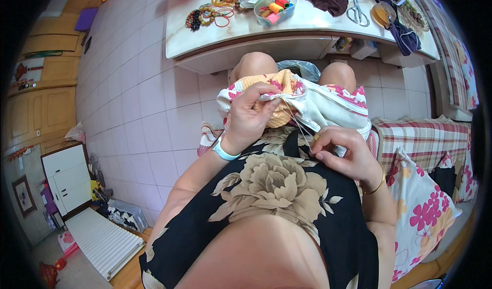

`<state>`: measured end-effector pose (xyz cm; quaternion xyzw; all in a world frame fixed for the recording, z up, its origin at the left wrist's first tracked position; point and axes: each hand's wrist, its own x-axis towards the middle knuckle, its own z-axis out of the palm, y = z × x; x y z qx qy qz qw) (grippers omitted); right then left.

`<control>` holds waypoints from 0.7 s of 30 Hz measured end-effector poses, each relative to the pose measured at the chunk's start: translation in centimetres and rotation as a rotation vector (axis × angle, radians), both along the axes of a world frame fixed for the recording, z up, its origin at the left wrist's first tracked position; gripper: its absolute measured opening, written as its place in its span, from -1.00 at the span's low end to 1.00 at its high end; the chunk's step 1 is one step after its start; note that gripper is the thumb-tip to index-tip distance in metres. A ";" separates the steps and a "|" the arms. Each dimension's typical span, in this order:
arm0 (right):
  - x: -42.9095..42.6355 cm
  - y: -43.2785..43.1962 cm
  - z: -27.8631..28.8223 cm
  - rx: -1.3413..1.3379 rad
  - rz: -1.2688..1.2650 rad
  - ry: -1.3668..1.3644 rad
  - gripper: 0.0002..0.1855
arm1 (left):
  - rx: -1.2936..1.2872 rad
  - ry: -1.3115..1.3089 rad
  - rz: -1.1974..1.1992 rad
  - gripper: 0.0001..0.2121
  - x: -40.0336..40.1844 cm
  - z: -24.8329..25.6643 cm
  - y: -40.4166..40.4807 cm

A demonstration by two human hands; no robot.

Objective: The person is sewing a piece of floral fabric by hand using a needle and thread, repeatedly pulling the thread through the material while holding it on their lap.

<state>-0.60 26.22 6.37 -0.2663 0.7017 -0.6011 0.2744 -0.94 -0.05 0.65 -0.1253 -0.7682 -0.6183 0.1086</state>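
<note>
My left hand [250,114] pinches the edge of a white, pink and orange floral cloth [330,106] bunched over my lap. Pale thread [295,117] runs from the cloth beside those fingertips down to my right hand [344,150]. Thumb and fingers of the right hand are closed on the thread's lower end; whether a needle is there too, I cannot tell. A small yellowish band [316,137] shows at a right finger. One white section of the cloth carries a long seam or zipper, too unclear to settle.
On the table [230,39] ahead are a plastic tub of thread spools [275,10], bead bracelets [201,17], scissors [357,14] and a tape roll [381,15]. A plastic bag [300,69] lies between my knees. To the right is a floral cushion [421,212] by a plaid cover [423,133].
</note>
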 end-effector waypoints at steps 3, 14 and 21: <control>-0.1 -1.2 0.5 0.091 -0.005 0.370 -0.93 | 0.071 -0.045 0.046 -0.87 -0.2 0.1 0.4; -5.0 -4.5 -1.5 -0.031 -0.377 -0.074 -0.81 | -0.051 -0.005 -0.084 -0.86 -0.4 1.0 0.4; -4.6 -6.1 -2.9 -0.031 -0.285 0.027 -0.85 | -0.162 -0.010 -0.103 -0.88 -0.3 1.1 0.0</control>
